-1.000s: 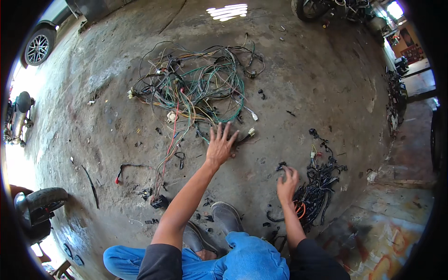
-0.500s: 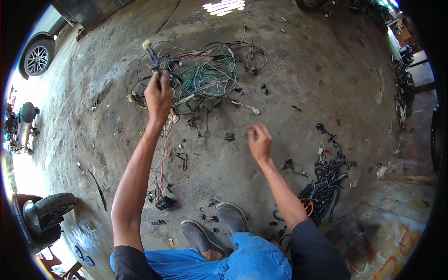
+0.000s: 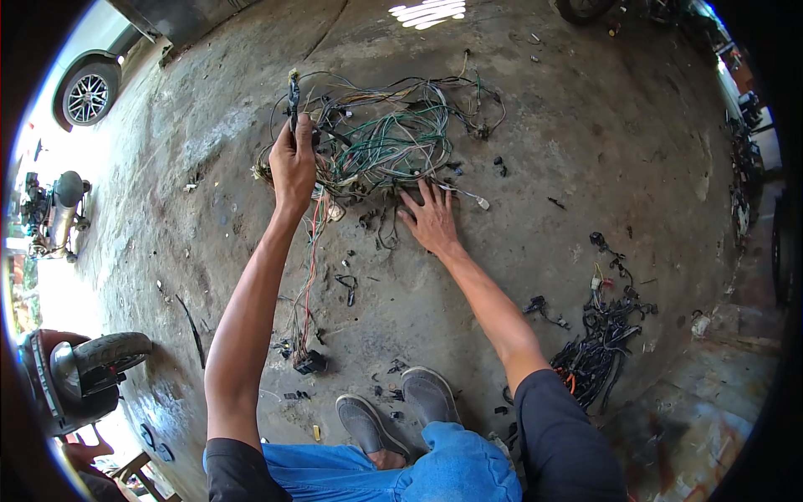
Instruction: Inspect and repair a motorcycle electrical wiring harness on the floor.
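Note:
Loose electrical wires (image 3: pixel 393 134), mostly green, lie in a tangled heap on the concrete floor. My left hand (image 3: pixel 293 167) is closed around a dark wire connector (image 3: pixel 294 92) with a pale yellowish end, held at the heap's left side. Fingers spread, my right hand (image 3: pixel 432 219) reaches the heap's near edge, beside a white plug (image 3: pixel 483 202) on a short lead. Whether its fingertips press on the wires is hard to make out. Red and pale wires (image 3: pixel 313 251) run from the heap toward me, down to a black connector block (image 3: pixel 311 362).
A pile of black wiring (image 3: pixel 594 343) lies at the right. Small black plastic bits (image 3: pixel 347 289) are scattered about the floor near my shoes (image 3: pixel 431 393). At the left stand a motorcycle tyre (image 3: pixel 113 351) and a car wheel (image 3: pixel 88 96).
My right hand has moved left and away from me to the wire heap, its fingers spreading. My left hand still holds the connector, now turned more upright. The whole view has shifted slightly.

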Demonstrator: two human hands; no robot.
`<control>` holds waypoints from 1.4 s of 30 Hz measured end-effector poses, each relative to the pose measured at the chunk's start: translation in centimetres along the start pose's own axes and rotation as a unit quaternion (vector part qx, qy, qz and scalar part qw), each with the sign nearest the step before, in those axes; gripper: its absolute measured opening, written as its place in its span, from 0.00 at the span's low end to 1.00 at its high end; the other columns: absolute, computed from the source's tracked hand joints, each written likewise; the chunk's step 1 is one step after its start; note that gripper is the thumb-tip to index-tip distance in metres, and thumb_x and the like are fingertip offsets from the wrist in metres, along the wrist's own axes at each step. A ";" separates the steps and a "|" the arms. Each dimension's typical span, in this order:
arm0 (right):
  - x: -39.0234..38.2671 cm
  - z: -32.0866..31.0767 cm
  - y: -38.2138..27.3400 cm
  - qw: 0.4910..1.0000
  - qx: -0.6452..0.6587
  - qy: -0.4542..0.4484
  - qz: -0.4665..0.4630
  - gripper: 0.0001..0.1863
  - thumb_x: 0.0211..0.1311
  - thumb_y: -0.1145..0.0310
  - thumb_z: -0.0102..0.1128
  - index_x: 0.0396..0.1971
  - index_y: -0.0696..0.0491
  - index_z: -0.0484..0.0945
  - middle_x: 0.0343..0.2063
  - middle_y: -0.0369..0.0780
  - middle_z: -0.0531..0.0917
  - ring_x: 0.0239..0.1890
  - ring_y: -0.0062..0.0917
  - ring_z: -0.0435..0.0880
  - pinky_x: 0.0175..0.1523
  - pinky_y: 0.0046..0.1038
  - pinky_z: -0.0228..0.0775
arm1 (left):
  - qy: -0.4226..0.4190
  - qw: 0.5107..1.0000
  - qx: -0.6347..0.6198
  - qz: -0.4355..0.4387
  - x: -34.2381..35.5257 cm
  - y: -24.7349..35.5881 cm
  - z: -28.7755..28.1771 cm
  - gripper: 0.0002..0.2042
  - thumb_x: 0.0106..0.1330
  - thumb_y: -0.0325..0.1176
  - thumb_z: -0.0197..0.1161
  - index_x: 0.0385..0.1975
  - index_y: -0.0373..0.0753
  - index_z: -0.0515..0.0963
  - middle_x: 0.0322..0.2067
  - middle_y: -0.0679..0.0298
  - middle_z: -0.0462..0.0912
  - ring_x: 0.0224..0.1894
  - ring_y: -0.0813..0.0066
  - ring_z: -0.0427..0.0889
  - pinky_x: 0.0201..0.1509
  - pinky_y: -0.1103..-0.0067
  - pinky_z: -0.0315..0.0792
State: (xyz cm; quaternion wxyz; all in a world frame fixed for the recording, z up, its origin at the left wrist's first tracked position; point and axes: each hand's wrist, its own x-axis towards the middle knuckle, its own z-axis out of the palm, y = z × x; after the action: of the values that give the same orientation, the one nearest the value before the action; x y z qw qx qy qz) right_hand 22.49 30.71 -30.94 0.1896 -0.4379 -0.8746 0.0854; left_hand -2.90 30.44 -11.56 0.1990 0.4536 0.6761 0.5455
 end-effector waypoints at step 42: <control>-18.8 -9.2 6.2 0.992 -0.079 -0.040 0.094 0.29 0.68 0.66 0.57 0.66 0.63 0.68 0.70 0.49 0.67 0.74 0.44 0.61 0.77 0.47 0.50 | -0.025 0.999 -0.037 -0.018 1.1 -1.3 -4.1 0.22 0.79 0.51 0.53 0.34 0.35 0.79 0.25 0.73 0.72 0.27 0.85 0.64 0.31 0.81 0.60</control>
State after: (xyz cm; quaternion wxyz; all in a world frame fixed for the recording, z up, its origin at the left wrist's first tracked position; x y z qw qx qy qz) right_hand 41.06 19.27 -29.32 0.1105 -0.5279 -0.8406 0.0511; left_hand -7.09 29.07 -11.20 0.2421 0.4472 0.6580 0.5554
